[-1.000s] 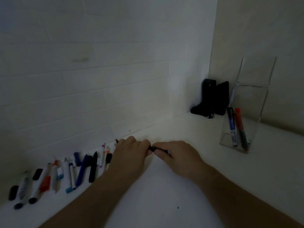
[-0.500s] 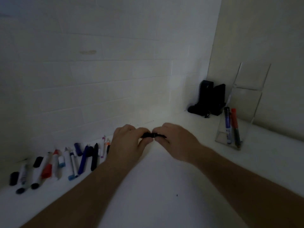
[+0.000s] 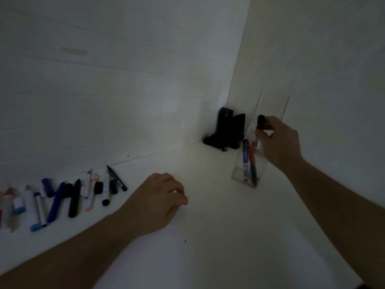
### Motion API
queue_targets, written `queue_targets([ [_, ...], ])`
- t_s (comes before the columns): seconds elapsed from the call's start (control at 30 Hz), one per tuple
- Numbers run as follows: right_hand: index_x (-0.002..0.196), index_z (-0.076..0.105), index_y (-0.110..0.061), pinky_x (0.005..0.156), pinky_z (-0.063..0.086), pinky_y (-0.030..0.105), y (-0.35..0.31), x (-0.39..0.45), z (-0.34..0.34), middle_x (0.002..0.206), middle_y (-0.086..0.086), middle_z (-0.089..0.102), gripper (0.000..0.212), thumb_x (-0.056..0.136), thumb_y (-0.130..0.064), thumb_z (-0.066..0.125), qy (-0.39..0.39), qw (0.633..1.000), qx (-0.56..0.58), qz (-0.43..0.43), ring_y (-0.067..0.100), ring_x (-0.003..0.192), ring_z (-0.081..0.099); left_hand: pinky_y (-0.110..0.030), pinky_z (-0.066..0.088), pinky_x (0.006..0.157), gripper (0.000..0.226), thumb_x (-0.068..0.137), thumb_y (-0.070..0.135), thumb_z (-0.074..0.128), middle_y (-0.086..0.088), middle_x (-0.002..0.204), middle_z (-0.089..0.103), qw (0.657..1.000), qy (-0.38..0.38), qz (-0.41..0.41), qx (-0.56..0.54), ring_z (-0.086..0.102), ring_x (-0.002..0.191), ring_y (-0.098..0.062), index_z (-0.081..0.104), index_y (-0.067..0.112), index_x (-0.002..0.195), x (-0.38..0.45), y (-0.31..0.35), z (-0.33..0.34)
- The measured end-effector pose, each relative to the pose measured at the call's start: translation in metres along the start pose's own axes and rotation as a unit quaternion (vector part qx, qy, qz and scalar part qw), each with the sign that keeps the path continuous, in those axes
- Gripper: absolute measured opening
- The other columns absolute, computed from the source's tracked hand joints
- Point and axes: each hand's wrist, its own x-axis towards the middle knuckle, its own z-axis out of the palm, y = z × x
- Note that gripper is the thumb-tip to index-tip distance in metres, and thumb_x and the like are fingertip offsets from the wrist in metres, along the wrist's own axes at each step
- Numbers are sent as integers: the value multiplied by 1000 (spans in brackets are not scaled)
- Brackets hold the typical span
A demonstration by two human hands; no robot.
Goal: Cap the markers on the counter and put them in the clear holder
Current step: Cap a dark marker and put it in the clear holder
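At lower left, loose markers (image 3: 73, 197) lie along the bench (image 3: 208, 236). At centre the left hand (image 3: 158, 197) rests with fingers loosely curled, holding nothing. At right, the right hand (image 3: 277, 140) pinches a black-capped marker (image 3: 260, 122) above the clear holder (image 3: 246, 172); released off-line, it could strike the rim and tip the holder.

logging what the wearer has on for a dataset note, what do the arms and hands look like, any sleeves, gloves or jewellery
Both forearms are bare right up to the frame edge: no sleeves show. The left hand and right hand wear no gloves, and no rings, watch or wristband can be made out on either wrist. The picture is dim, so small jewellery could go unseen.
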Motion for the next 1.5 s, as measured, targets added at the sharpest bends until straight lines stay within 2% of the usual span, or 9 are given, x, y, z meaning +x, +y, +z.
queue_targets([
  [0.23, 144, 25, -47, 61, 61, 46, 9, -14, 10, 80, 7, 70, 50, 102, -31, 47, -82, 987, -134, 18, 27, 56, 64, -32, 47, 77, 19, 92, 18, 63, 7, 105, 69, 1000, 10, 9, -20, 59, 94, -13, 75, 28, 103, -1, -2, 2],
  [0.37, 136, 41, -42, 60, 57, 38, 13, -17, 10, 72, 7, 64, 32, 105, -36, 34, -131, 976, -171, 24, 25, 57, 61, -29, 52, 75, 22, 93, 18, 59, 7, 106, 68, 999, -4, -2, -48, 60, 90, -11, 74, 27, 106, -2, -1, 1],
  [0.53, 139, 54, -41, 72, 51, 31, 16, -20, 10, 112, 7, 72, 50, 101, -15, 33, -183, 966, -181, 26, 24, 77, 61, -20, 53, 61, 25, 94, 27, 55, 15, 101, 64, 996, -29, -38, -74, 62, 73, -2, 70, 36, 111, -5, 2, -2],
  [0.67, 144, 43, -41, 80, 59, 41, 2, -25, 5, 117, 7, 70, 53, 99, -13, 38, -122, 981, -149, 29, 26, 84, 67, -20, 50, 57, 25, 93, 31, 54, 18, 96, 62, 996, -36, -46, -67, 60, 67, -2, 67, 38, 112, -6, 0, -4],
  [0.83, 143, 49, -35, 103, 39, 28, -39, -51, 40, 119, -8, 66, 54, 94, -13, 52, -92, 994, -23, -50, 11, 98, 61, -24, 50, 60, 20, 91, 31, 59, 14, 85, 58, 994, 24, -90, -65, 55, 65, -2, 71, 35, 107, -2, -11, -23],
  [0.97, 137, 48, -43, 79, 50, 27, -91, -82, 96, 104, -15, 65, 54, 90, -20, 58, -180, 977, 56, -102, -3, 62, 47, -27, 48, 56, 10, 87, 32, 62, 9, 72, 57, 988, 51, -147, -17, 54, 62, -8, 72, 31, 89, 1, -26, -52],
  [1.13, 137, 56, -31, 89, 54, 34, -153, -114, 158, 112, -4, 70, 45, 93, -24, 58, -253, 944, 125, -170, 14, 91, 63, -34, 51, 62, 23, 93, 41, 47, 9, 77, 61, 967, 36, -235, 88, 61, 73, -18, 69, 33, 92, -20, -61, -83],
  [1.27, 126, 65, -22, 80, 49, 29, -184, -127, 186, 108, 2, 62, 33, 92, -22, 64, -298, 914, 168, -218, 11, 86, 52, -34, 47, 65, 23, 99, 38, 43, 11, 81, 59, 918, 113, -360, 123, 56, 78, -15, 64, 33, 93, -54, -87, -96],
  [1.5, 95, 68, -16, 73, 49, 34, -197, -126, 203, 93, 6, 58, 13, 93, -28, 62, -325, 915, 102, -214, 23, 85, 59, -30, 43, 63, 22, 98, 37, 47, 10, 77, 58, 904, 108, -390, 140, 55, 76, -12, 65, 32, 87, -57, -82, -92],
])
